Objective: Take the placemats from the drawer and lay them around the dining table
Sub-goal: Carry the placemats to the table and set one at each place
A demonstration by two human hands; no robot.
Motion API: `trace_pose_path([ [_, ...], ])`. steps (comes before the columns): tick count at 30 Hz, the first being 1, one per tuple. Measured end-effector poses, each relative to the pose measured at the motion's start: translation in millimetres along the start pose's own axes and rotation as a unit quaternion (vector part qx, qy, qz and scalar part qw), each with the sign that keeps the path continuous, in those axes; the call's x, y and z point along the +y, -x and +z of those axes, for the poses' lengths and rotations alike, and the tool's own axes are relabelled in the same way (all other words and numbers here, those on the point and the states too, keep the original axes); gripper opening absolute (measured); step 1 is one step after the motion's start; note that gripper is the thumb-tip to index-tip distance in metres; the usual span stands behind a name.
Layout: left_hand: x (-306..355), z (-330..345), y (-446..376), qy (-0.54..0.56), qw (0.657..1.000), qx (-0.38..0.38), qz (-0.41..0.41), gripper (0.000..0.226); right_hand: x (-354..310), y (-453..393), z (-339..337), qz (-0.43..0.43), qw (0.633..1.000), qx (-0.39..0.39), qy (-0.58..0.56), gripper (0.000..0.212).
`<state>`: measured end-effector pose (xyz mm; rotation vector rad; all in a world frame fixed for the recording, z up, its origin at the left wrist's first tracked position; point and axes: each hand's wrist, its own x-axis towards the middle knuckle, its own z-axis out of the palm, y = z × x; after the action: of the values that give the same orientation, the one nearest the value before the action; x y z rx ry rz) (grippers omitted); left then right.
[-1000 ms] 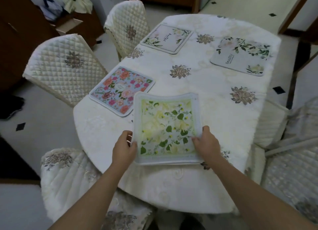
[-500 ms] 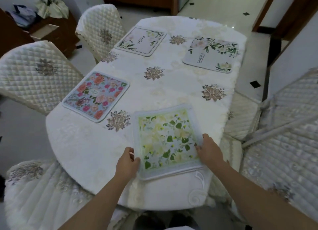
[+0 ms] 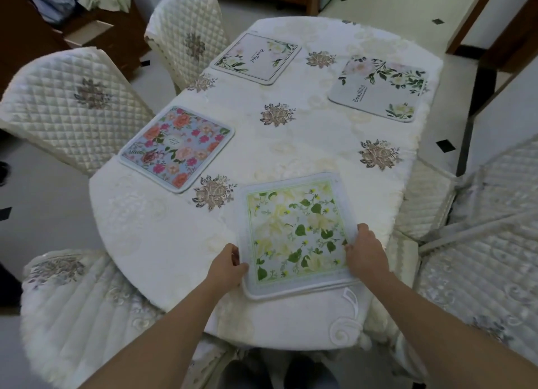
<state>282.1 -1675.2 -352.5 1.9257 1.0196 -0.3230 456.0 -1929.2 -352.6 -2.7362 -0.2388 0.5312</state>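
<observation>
A yellow-green leaf placemat [image 3: 294, 231] lies near the front right edge of the oval dining table [image 3: 163, 243]. My left hand [image 3: 228, 265] grips its left edge and my right hand [image 3: 365, 253] grips its right edge. A second mat edge seems to show under it at the near side. Three other placemats lie flat: a pink-flowered one [image 3: 177, 147] at the left, a white one with green leaves [image 3: 256, 58] at the far left, and a white "Beautiful" one [image 3: 381, 89] at the far right.
Quilted cream chairs stand around the table: two on the left [image 3: 67, 106] [image 3: 186, 36], one at the near left [image 3: 75, 307], and two on the right [image 3: 492, 231]. A dark wooden cabinet [image 3: 87, 30] stands at the back left.
Both hands have carried the yellow-green placemat to the right along the table's near edge. The view has shifted with them.
</observation>
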Motion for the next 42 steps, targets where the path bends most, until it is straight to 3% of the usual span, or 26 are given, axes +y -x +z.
trace_pose_path([
  [9,-2.5,-29.8,1.1,-0.052,0.997,0.041,0.049,0.014,-21.2,20.6,-0.7,-0.009,0.997,-0.001,-0.081,0.024],
  [21,-91.2,-187.6,-18.3,-0.175,0.98,0.049,0.081,0.013,-153.1,122.7,78.0,-0.026,0.992,-0.036,-0.12,0.023],
  [26,-119.9,-231.0,-36.8,-0.188,0.971,0.03,0.145,0.031,-189.7,162.6,115.3,0.017,0.992,-0.017,-0.127,0.023],
  [42,-152.1,-234.9,-67.4,-0.301,0.923,-0.01,0.239,0.06,-204.6,187.7,142.9,0.103,0.993,-0.043,-0.044,0.03],
])
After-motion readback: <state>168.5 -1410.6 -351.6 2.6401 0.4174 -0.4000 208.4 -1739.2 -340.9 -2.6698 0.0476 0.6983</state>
